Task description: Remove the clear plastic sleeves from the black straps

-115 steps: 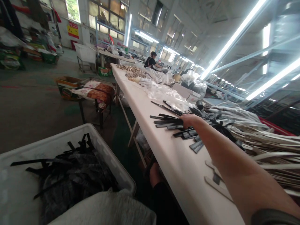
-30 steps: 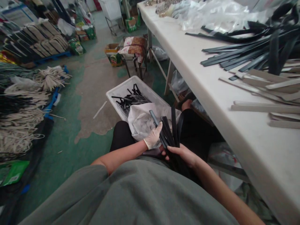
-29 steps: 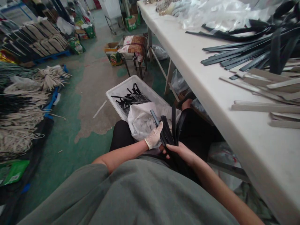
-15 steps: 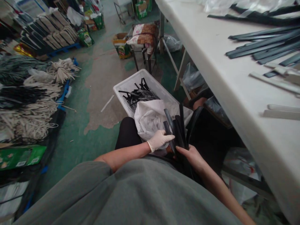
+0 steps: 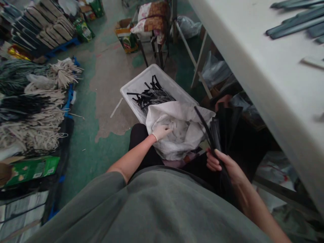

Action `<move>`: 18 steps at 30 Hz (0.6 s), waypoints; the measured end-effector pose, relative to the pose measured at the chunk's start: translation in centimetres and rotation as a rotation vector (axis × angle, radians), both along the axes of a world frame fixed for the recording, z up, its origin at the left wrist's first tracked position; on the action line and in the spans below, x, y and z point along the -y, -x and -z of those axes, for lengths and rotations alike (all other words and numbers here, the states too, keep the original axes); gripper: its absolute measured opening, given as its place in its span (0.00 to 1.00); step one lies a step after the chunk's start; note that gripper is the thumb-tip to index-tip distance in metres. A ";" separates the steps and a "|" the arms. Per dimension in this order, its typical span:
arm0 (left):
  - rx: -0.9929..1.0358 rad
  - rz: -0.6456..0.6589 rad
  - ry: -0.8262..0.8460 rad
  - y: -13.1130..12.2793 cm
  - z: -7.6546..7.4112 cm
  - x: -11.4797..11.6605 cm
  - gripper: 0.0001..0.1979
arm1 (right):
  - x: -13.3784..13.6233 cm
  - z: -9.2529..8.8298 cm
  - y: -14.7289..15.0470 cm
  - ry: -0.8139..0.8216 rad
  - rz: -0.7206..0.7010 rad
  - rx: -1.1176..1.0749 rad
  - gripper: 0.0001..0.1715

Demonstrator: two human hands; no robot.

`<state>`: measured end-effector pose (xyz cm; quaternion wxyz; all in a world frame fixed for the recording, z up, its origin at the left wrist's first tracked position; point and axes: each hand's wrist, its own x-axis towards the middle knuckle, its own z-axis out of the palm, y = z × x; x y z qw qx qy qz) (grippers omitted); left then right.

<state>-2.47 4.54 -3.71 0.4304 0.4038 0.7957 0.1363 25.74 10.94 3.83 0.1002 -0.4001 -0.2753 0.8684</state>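
Observation:
My left hand (image 5: pixel 162 131), in a pale thin glove, is at the mouth of a white woven sack (image 5: pixel 174 150), with its thumb stretched out and no strip showing in it. Crumpled, whitish see-through material lies inside the sack. On the right, my bare right hand (image 5: pixel 219 160) is closed around a bundle of long black strips (image 5: pixel 215 133). One strip leans away from the bundle toward the sack. Behind the sack stands a white plastic bin (image 5: pixel 138 75) with many short black strips (image 5: pixel 152 92) in it.
A white table (image 5: pixel 253 50) runs along my right, with dark strips (image 5: pixel 298 23) on top. Ahead stands a stool with a patterned cushion (image 5: pixel 153 20), beside a cardboard box (image 5: pixel 126 37). Bundles of cords (image 5: pixel 37 111) lie on the left.
My left hand has come away from the black strips and moved left to the sack's mouth. My right hand has shifted right with the bundle. The view has tipped downward.

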 end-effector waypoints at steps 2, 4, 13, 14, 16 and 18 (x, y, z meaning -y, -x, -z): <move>-0.176 0.061 0.207 2.1 2.5 -0.1 0.25 | -0.3 0.5 -0.3 0.045 0.070 -0.076 0.17; -0.247 0.091 0.357 2.9 4.7 -0.1 0.29 | -0.4 0.8 -0.4 0.045 0.078 -0.121 0.15; -0.115 -0.023 0.305 3.1 6.8 0.0 0.15 | -0.4 1.6 -0.3 -0.045 0.028 -0.010 0.14; -0.079 -0.046 0.267 3.2 6.2 0.0 0.15 | -0.4 1.7 -0.4 -0.059 0.007 0.039 0.15; -0.018 -0.080 0.193 3.0 4.6 0.5 0.16 | -0.5 1.7 -0.2 -0.077 -0.042 0.113 0.17; 0.051 -0.102 0.097 2.2 2.2 1.5 0.16 | -0.5 1.3 0.4 -0.076 -0.068 0.140 0.17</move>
